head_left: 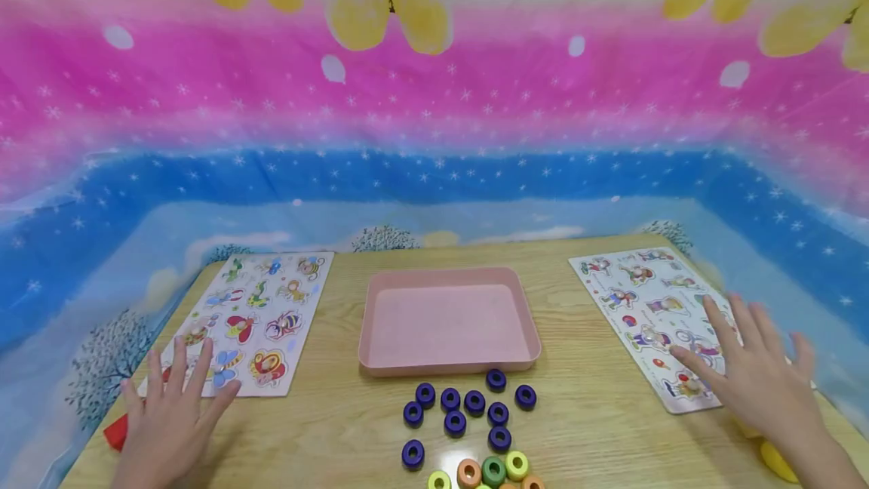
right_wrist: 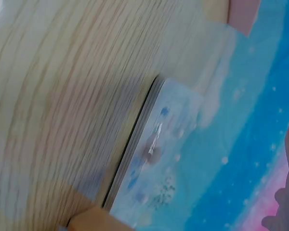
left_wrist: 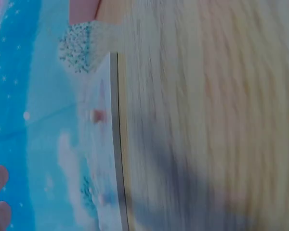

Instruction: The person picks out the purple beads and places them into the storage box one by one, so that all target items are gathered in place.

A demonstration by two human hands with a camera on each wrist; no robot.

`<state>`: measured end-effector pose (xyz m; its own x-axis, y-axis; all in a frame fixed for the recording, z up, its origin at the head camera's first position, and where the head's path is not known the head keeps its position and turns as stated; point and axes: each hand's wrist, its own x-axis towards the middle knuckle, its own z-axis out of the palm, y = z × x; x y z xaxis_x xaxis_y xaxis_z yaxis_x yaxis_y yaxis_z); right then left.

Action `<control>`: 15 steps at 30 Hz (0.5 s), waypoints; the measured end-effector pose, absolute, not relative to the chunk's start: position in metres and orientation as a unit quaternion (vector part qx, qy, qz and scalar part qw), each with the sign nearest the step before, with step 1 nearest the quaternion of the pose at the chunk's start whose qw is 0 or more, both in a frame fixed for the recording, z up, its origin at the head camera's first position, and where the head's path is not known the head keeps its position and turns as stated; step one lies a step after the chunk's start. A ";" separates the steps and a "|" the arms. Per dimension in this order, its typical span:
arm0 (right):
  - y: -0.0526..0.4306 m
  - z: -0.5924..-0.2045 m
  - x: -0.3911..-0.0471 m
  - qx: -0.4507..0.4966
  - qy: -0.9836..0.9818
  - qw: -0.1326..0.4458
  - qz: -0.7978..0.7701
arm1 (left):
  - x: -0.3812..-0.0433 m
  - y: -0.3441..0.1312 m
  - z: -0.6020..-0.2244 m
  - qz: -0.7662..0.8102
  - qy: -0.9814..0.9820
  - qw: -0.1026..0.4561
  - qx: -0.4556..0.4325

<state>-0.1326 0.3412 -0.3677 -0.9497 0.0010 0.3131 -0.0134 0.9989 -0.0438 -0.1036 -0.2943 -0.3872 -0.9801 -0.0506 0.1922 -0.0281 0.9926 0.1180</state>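
My left hand (head_left: 170, 417) is held with fingers spread over the near corner of the left picture board (head_left: 261, 349), which shows insects and other small animals. On the other side my right hand (head_left: 760, 376) spreads its fingers over the right picture board (head_left: 614, 300), printed with little figures. Neither hand holds anything. Between the boards stands a shallow pink tray (head_left: 448, 323) with a bare bottom. Several dark blue ring beads (head_left: 474, 403) lie loose in front of it. Nearer still are yellow, orange and green beads (head_left: 493, 470), partly cut off by the frame's lower edge.
A red block (head_left: 117, 432) lies beside my left hand, partly hidden by it. Under my right forearm a yellow object (head_left: 778, 461) shows. An orange block edge (right_wrist: 98, 220) appears in the right wrist view. A patterned cloth (head_left: 434, 119) stands behind the wooden table (head_left: 326, 436).
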 end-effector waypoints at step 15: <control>0.233 -0.385 -0.149 0.166 -0.944 0.000 0.286 | -0.164 -0.186 -0.412 -0.573 -0.818 0.037 -0.037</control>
<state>-0.1495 0.2329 -0.3845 -0.9449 -0.3134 0.0948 -0.3134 0.7818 -0.5391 -0.1641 -0.1861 -0.4122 -0.9945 0.0176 0.1034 0.1032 0.3413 0.9343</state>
